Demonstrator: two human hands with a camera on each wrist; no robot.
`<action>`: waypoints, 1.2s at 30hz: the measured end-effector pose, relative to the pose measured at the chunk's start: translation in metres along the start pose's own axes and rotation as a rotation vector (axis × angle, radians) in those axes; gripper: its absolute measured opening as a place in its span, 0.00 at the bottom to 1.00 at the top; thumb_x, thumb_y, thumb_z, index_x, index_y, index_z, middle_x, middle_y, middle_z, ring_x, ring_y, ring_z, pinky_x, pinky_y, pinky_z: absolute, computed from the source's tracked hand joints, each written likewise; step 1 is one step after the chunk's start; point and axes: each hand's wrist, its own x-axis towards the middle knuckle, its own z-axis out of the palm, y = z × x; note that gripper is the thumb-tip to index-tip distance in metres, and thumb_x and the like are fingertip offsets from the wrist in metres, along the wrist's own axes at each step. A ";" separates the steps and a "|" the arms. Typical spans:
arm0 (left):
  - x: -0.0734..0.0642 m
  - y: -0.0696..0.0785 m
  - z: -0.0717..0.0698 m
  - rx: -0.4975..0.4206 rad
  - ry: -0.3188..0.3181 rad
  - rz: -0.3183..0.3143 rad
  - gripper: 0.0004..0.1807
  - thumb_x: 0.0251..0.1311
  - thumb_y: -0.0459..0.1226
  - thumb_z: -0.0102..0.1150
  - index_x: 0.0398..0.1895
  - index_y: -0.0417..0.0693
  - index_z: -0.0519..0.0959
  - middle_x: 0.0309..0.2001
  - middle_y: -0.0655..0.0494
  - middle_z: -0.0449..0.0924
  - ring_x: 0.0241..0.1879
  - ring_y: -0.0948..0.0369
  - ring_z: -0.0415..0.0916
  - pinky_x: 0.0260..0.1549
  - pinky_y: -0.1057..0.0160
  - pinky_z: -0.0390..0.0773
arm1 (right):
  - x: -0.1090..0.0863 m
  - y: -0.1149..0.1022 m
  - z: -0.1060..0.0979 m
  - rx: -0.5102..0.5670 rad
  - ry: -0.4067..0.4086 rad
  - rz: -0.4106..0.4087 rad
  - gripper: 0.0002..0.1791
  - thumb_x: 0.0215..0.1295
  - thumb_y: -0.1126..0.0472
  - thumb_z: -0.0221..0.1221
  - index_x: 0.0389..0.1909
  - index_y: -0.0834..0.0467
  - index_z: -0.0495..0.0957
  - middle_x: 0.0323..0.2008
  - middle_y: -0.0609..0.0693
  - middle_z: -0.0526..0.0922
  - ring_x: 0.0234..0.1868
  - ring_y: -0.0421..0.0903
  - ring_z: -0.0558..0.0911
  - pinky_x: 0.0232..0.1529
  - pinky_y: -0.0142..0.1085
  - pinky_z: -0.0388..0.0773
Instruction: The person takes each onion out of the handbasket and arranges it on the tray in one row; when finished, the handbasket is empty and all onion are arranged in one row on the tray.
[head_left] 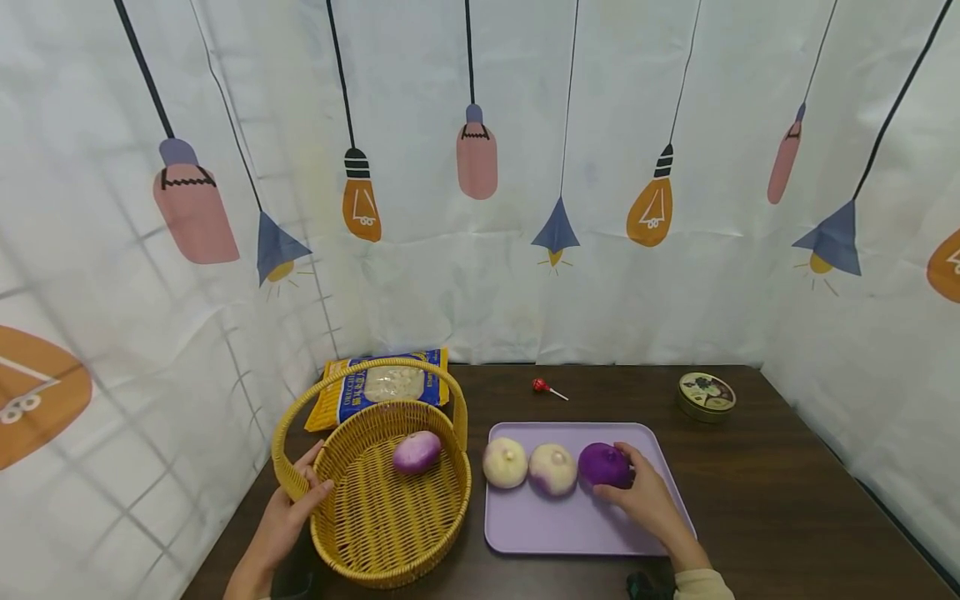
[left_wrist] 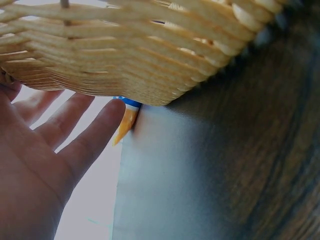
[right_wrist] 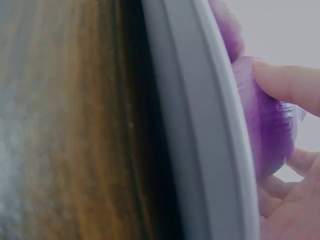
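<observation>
My left hand [head_left: 279,521] is at the near-left side of a yellow woven basket [head_left: 386,575], gripping it where the arched handle meets the rim, thumb on top. Its fingers [left_wrist: 92,135] reach along the outer weave in the left wrist view. Inside the basket lies a pale purple onion [head_left: 417,452]. With thumb and fingers my right hand [head_left: 651,500] holds a deep purple onion [head_left: 602,465] over the right part of a lilac tray [head_left: 555,533]. Two whitish onions [head_left: 506,463] [head_left: 553,469] sit in a row to its left on the tray.
Behind the basket lies a blue and yellow pasta bag [head_left: 390,385]. A red lollipop [head_left: 542,385] is beyond the tray, and a round tin [head_left: 706,395] stands at the back right. White printed curtains [head_left: 480,283] hang behind the dark wooden table [head_left: 780,483].
</observation>
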 end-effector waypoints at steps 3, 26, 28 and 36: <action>0.000 0.000 0.000 0.002 -0.001 0.001 0.18 0.71 0.43 0.53 0.34 0.37 0.62 0.75 0.40 0.50 0.71 0.39 0.51 0.45 0.80 0.61 | -0.001 -0.001 0.000 -0.003 -0.011 -0.004 0.48 0.45 0.59 0.76 0.66 0.67 0.63 0.57 0.69 0.74 0.57 0.65 0.75 0.57 0.57 0.69; -0.002 -0.001 0.001 -0.058 -0.019 0.023 0.19 0.71 0.40 0.53 0.31 0.36 0.58 0.76 0.38 0.46 0.71 0.34 0.46 0.58 0.31 0.57 | -0.003 0.000 -0.006 0.042 -0.042 -0.033 0.50 0.45 0.60 0.76 0.68 0.68 0.60 0.59 0.71 0.71 0.52 0.64 0.78 0.52 0.52 0.75; -0.001 -0.001 0.001 -0.055 -0.020 0.025 0.19 0.71 0.40 0.53 0.31 0.36 0.58 0.76 0.38 0.46 0.71 0.34 0.46 0.58 0.31 0.57 | -0.003 -0.001 -0.010 0.075 -0.037 -0.024 0.49 0.46 0.61 0.76 0.68 0.68 0.60 0.60 0.72 0.70 0.51 0.65 0.79 0.50 0.51 0.77; -0.001 0.001 -0.001 -0.015 -0.025 0.023 0.18 0.72 0.41 0.52 0.32 0.37 0.59 0.76 0.39 0.47 0.71 0.35 0.48 0.57 0.46 0.65 | -0.001 -0.002 -0.022 0.084 -0.020 0.009 0.44 0.55 0.55 0.71 0.69 0.63 0.60 0.65 0.69 0.67 0.59 0.70 0.72 0.54 0.56 0.73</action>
